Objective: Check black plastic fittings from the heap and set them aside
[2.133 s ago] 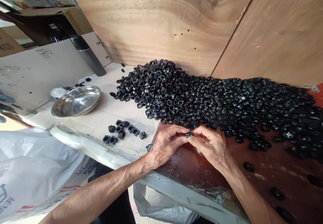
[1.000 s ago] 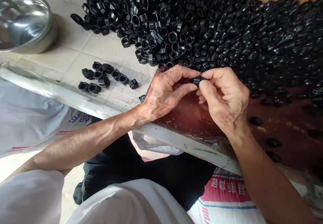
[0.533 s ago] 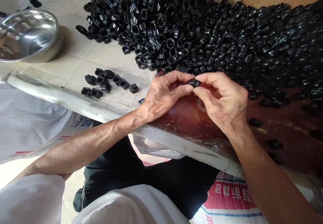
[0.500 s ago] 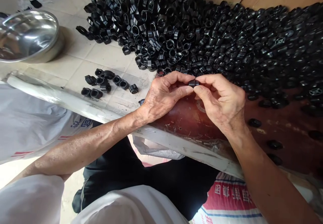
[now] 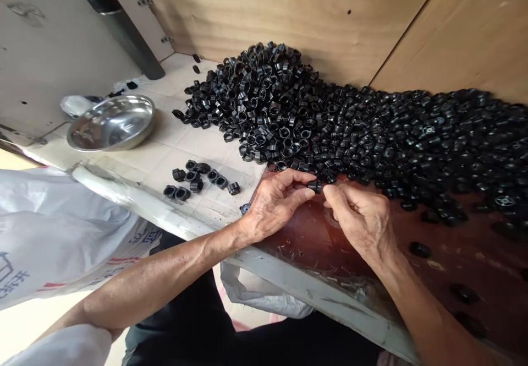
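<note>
Between thumb and index finger, my left hand [image 5: 274,203] pinches a small black plastic part [image 5: 314,186]. Just right of that part is my right hand [image 5: 363,212], its fingers curled together with the fingertips close to the part's right end; whether they hold anything is hidden. Both hands are over the reddish-brown board [image 5: 305,234], in front of a large heap of black ring-shaped parts [image 5: 264,102]. Left of my left hand, several black parts [image 5: 196,184] lie in a loose group on the pale tiled surface.
A shiny metal bowl [image 5: 113,124] stands at the left. Flatter black parts [image 5: 437,140] are heaped at the right, with a few loose ones nearer me. Wooden panels [image 5: 297,14] rise behind. White sacks [image 5: 70,217] hang at the front left edge.
The view has tilted up, showing more of the back panels. My right hand has drawn slightly away from the black part, which stays in my left fingers.
</note>
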`<action>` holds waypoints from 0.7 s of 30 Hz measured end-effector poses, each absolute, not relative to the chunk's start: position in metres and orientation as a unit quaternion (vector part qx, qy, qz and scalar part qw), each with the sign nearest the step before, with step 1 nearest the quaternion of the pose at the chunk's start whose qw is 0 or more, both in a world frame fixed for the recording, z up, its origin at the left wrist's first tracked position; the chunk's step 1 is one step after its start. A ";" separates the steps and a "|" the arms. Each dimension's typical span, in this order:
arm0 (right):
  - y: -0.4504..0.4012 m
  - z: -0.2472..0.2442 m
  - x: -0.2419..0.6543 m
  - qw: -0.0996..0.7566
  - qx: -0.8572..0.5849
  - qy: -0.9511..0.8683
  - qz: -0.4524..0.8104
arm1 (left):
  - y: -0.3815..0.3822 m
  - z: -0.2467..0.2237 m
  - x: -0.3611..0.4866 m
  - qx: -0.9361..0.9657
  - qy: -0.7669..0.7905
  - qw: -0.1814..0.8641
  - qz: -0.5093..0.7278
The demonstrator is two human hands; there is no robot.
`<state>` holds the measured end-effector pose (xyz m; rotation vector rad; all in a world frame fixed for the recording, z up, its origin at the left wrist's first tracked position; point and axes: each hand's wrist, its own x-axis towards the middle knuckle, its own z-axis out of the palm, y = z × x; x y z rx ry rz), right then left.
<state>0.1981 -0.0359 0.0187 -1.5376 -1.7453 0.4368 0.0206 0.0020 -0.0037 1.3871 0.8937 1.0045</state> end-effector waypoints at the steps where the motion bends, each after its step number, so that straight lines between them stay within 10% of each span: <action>1: -0.036 0.019 0.199 0.383 -0.609 -0.670 0.183 | 0.002 -0.003 0.020 0.587 0.382 0.571 0.428; 21: -0.036 0.007 0.197 0.388 -0.589 -0.665 0.244 | -0.001 0.004 0.021 0.561 0.396 0.605 0.402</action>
